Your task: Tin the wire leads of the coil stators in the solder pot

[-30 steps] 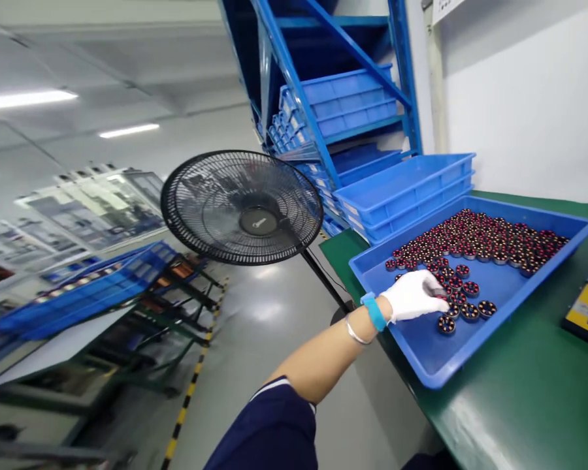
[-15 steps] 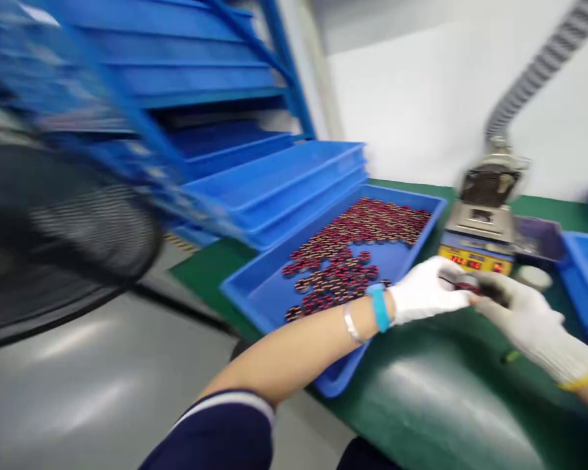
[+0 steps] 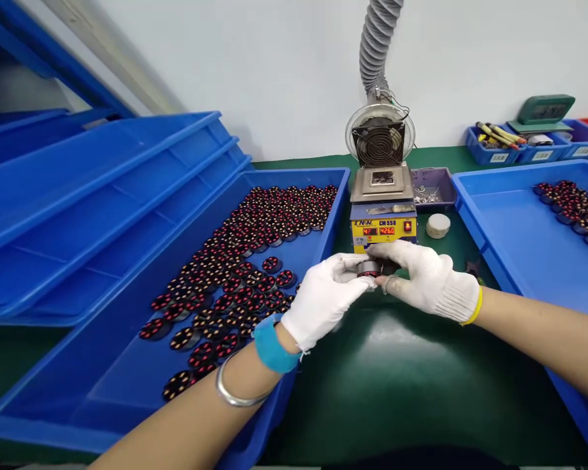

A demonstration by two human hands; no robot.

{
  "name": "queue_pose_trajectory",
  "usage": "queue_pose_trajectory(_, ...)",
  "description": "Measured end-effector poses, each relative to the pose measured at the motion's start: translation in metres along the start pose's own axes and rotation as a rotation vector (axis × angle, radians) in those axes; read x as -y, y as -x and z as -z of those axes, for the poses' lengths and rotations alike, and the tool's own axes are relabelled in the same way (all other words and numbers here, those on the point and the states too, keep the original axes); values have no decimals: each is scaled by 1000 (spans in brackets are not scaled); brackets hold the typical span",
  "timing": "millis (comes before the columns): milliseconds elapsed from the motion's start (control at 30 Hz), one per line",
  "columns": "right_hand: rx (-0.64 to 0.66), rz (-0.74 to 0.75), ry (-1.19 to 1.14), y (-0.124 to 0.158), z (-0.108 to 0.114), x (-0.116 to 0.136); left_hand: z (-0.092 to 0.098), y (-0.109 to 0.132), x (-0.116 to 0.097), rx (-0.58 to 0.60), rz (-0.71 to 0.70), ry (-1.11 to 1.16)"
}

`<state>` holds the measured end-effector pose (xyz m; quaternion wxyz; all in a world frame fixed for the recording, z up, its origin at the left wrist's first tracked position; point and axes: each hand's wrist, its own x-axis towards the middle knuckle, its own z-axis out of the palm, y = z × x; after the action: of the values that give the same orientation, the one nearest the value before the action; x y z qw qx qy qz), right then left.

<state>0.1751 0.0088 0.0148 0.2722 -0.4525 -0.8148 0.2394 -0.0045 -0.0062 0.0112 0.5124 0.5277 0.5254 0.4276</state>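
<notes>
Between the fingers of my left hand [image 3: 326,300], in a white glove, is a small round motor [image 3: 368,269] with a silver side and a black-and-red face. My right hand [image 3: 424,279], gloved as well, closes in from the other side, its thumb and fingertips at the motor's right edge. A dark piece shows under the right fingers; whether it belongs to the same motor I cannot tell. Both hands are just in front of a yellow-and-blue solder pot [image 3: 385,225] with red digits. Left of them, a blue tray [image 3: 127,385] holds many similar motors [image 3: 255,287].
A grey hose [image 3: 379,46] rises behind the pot's fan [image 3: 378,145]. Stacked blue trays [image 3: 102,215] stand at left. Another blue tray [image 3: 509,228] with motors is at right. A white round tin [image 3: 438,225], a purple bin [image 3: 431,186] and small blue bins [image 3: 494,155] are nearby.
My view has swung right, so the fan at left is gone and the right-hand tray shows. Both hands stay together around the motor, now nearer the middle of view.
</notes>
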Motion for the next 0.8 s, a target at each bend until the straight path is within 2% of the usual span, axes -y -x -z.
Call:
queue_pose_trajectory(67,33,0,147,0,5,3,-2,1,-1,-24,21,-15)
queue_pose_trajectory(167,64,-84,264,-1,17,5,-5,3,-5,-69,77,-40)
queue_pose_trajectory(233,11,-178,231,-2,24,3,-6,4,-6,-83,100,-54)
queue_pose_trajectory(300,-56,-229,99,-4,26,-1,-7,4,-6,-75,90,-70)
queue_pose_trajectory(367,-58,-246,-27,-5,24,-5,-7,4,-4,-59,59,-94)
queue_pose_trajectory(433,24,-203,-83,-4,19,-6,-8,5,-2,-41,34,-139)
queue_pose_trajectory(533,130,-54,-16,-1,13,-5,-11,7,1,-8,33,-215)
queue_pose_trajectory(633,116,31,88,4,15,-2,-12,10,1,29,-1,-267)
queue_pose_trajectory(800,74,-9,184,8,22,3,-4,11,-5,72,-71,-516)
